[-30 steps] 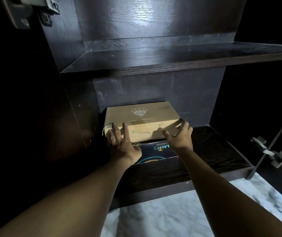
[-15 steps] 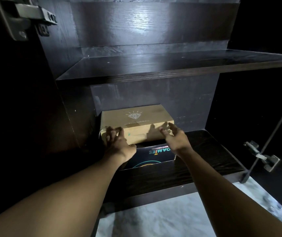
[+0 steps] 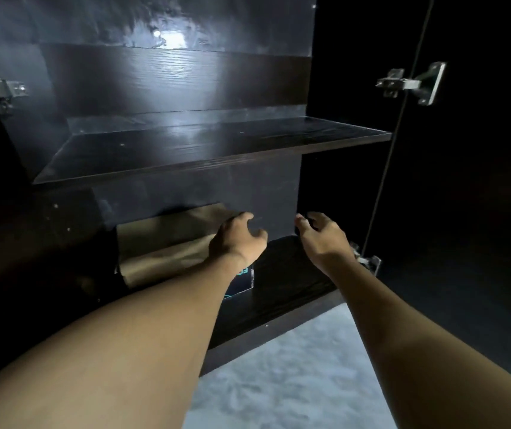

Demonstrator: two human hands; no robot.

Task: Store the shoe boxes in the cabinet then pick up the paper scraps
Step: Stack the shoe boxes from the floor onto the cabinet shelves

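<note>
The picture is dim and most of the cabinet is nearly black. One cold white glare sits high on its back panel and reflects weakly on the shelf. Motion blur smears the brown shoe box, and the wide lens bends straight edges at the sides.

This looks like a home storage corner: a dark wood-grain cabinet stands open, built around a wide fixed shelf. A metal concealed hinge sits up to the right of the shelf. Below the shelf, a brown cardboard shoe box lies on a dark printed box. Lower still spreads a pale marbled floor.
</note>
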